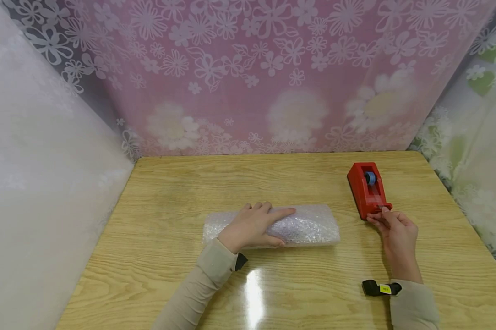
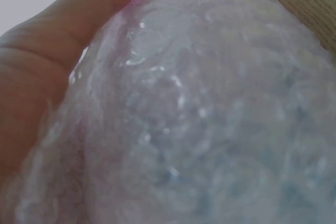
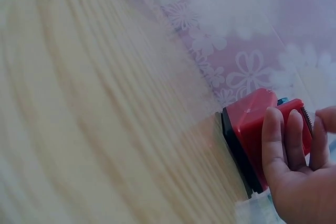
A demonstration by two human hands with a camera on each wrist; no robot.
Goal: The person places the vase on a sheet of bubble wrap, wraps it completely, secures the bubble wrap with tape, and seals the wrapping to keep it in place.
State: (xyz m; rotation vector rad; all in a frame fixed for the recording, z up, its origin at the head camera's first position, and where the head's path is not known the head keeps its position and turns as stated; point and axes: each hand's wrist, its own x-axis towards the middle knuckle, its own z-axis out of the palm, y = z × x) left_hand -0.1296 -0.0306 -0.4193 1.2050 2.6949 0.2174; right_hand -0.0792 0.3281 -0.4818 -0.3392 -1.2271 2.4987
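Note:
A roll of clear bubble wrap (image 1: 309, 227) lies crosswise on the table, its filling only a pale pinkish-lilac tint through the bubbles. My left hand (image 1: 252, 227) holds it from above, fingers reaching over the far side and thumb along the near side. In the left wrist view the thumb (image 2: 79, 19) lies against the wrap (image 2: 210, 103). A red tape dispenser (image 1: 359, 188) with a small blue-cored roll stands at the right. At its cutter end, my right hand (image 1: 398, 233) pinches the tape end between thumb and index finger. The other fingers (image 3: 273, 140) rest against the dispenser (image 3: 249, 124).
The wood-grain table (image 1: 169, 183) ends at a pink flowered curtain (image 1: 239, 91) behind, with pale sheets on both sides. A serrated blade (image 3: 307, 119) sits right beside the right fingertips. Black straps are on both wrists.

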